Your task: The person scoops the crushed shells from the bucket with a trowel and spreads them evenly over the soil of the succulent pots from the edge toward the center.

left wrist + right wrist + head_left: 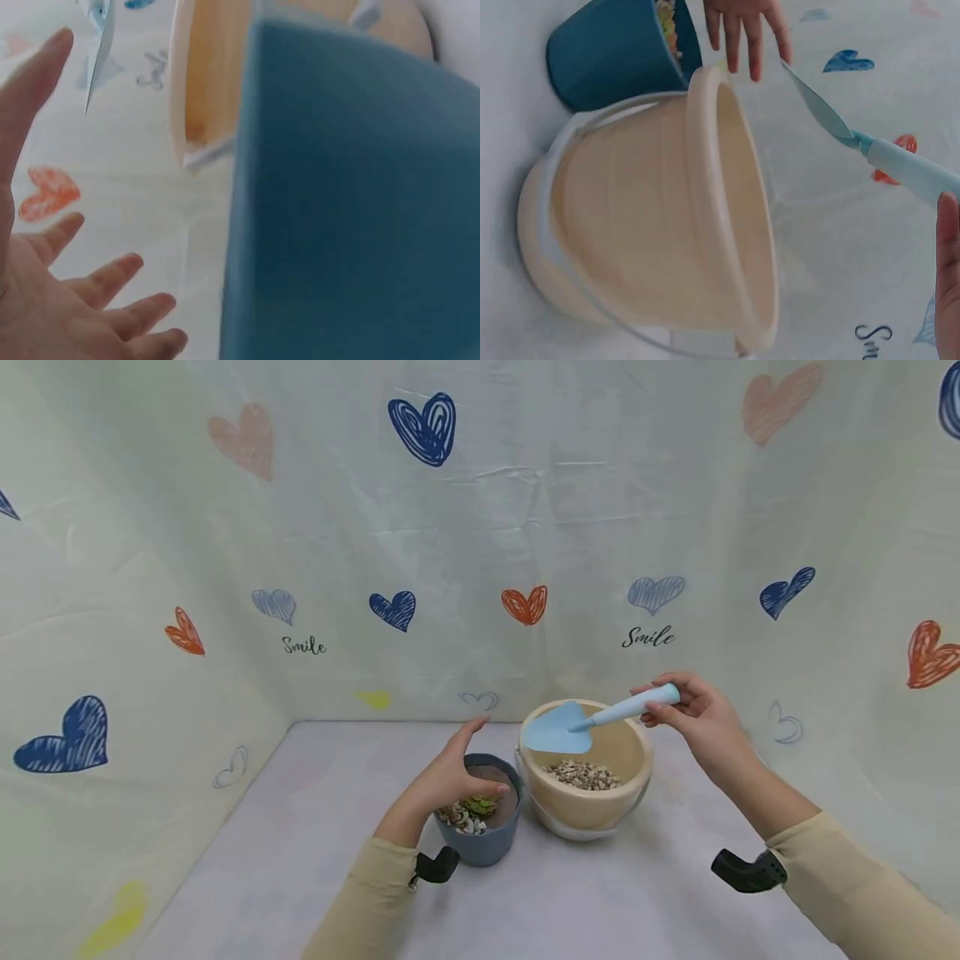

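Observation:
My right hand (693, 714) pinches the handle of a light blue garden trowel (558, 728) between thumb and fingers, its blade over the left rim of a cream bucket (577, 810). Small pale gravel (583, 774) lies inside this bucket, whose grey handle hangs down its side. Spread with thumb and fingers apart, my left hand (457, 772) hovers over a blue-grey plant pot (486, 847) and holds nothing. In that pot, a green succulent (480, 806) sits beside whitish pebbles (461, 818). The right wrist view shows the trowel blade's tip close to the left hand's fingertips.
Pot and bucket stand side by side on a pale cloth-covered table (300, 860). Behind them hangs a white curtain (480, 527) printed with hearts and the word Smile. A black wrist device (748, 870) juts out below the right sleeve, another (437, 865) by the left.

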Demonstrator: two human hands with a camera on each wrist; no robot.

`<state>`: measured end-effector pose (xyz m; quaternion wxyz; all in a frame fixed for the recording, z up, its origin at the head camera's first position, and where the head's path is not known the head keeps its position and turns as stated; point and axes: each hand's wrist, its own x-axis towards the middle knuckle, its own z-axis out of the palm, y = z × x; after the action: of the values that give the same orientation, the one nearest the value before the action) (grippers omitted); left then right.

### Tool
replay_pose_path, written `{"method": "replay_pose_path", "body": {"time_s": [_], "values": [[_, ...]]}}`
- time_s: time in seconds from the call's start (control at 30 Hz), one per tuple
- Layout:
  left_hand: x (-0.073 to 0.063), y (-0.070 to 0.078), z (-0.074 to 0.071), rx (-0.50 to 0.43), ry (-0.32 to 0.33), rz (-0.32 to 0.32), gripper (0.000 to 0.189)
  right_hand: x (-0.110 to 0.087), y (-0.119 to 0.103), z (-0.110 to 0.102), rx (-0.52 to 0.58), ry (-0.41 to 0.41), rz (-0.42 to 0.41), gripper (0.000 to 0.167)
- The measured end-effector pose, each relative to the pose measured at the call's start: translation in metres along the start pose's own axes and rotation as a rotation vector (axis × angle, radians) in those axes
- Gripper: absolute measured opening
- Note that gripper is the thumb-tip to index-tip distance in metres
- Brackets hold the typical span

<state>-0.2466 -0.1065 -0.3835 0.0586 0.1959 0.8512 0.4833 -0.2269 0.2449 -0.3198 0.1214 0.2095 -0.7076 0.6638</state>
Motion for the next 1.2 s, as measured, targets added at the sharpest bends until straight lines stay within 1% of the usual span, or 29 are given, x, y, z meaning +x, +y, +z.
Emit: {"method": "replay_pose_path", "body": {"time_s": [0.13, 0.27, 0.4, 0.47, 0.53, 0.63, 0.7, 0.8, 0.83, 0.93, 1.03, 1.2], "values": [[0.01, 0.014, 0.01, 0.011, 0.007, 0.003, 0.107, -0.002, 0.004, -0.01, -0.03, 0.012, 0.033, 0.023], [0.018, 0.025, 0.026, 0.055, 0.013, 0.023, 0.111, -0.003, 0.009, -0.016, -0.073, -0.003, 0.061, 0.024], [0.025, 0.03, 0.044, 0.072, 0.028, 0.073, 0.118, -0.002, 0.014, -0.017, -0.133, -0.039, 0.095, 0.024], [0.029, 0.03, 0.051, 0.091, 0.038, 0.099, 0.119, 0.0, 0.017, -0.016, -0.181, -0.061, 0.125, 0.023], [0.032, 0.032, 0.057, 0.114, 0.054, 0.096, 0.12, 0.003, 0.021, -0.015, -0.206, -0.081, 0.146, 0.023], [0.037, 0.034, 0.065, 0.166, 0.09, 0.041, 0.121, 0.01, 0.029, -0.013, -0.227, -0.083, 0.169, 0.023], [0.039, 0.036, 0.069, 0.175, 0.115, -0.009, 0.121, 0.015, 0.035, -0.011, -0.224, -0.077, 0.167, 0.023], [0.043, 0.036, 0.074, 0.168, 0.134, -0.056, 0.12, 0.023, 0.044, -0.01, -0.26, -0.084, 0.165, 0.022], [0.044, 0.036, 0.075, 0.164, 0.132, -0.068, 0.121, 0.025, 0.046, -0.01, -0.288, -0.092, 0.162, 0.022], [0.045, 0.035, 0.078, 0.167, 0.12, -0.073, 0.123, 0.029, 0.052, -0.007, -0.396, -0.124, 0.145, 0.021], [0.044, 0.034, 0.081, 0.189, 0.099, -0.087, 0.124, 0.034, 0.059, -0.004, -0.506, -0.159, 0.093, 0.018], [0.042, 0.037, 0.084, 0.226, 0.083, -0.115, 0.123, 0.042, 0.068, -0.002, -0.646, -0.201, 0.013, 0.019]]}}
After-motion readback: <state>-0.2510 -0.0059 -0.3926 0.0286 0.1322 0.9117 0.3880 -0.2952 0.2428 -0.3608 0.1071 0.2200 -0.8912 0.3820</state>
